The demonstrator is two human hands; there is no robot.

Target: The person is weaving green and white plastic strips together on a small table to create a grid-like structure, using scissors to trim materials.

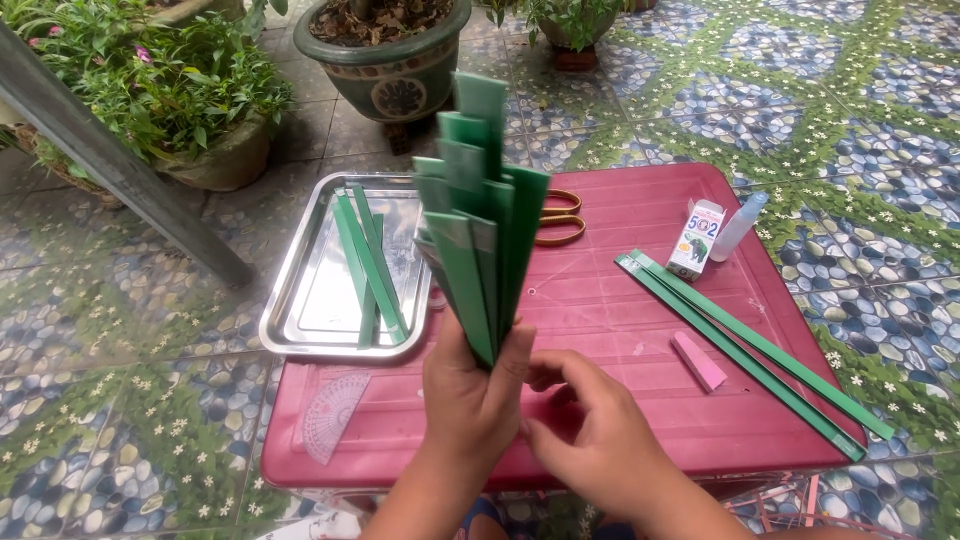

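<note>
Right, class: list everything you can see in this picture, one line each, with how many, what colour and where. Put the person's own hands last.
Table: one, dark pink, centre.
Tray: one, silver metal, on the table's left edge.
Strips in tray: a few, green.
Bundle of strips: one, green, upright in the left hand's grip.
Long strips: two or three, green, on the table's right side.
Scissors: one pair, orange handles, behind the bundle.
Glue box: one, white, far right.
Bottle: one, clear, beside the box.
Pink block: one, by the long strips.
Protractor: one, clear, front left.
Potted plants: several, on the tiled floor behind.
Left hand: closed on the bundle.
Right hand: beside the bundle's base.
</note>
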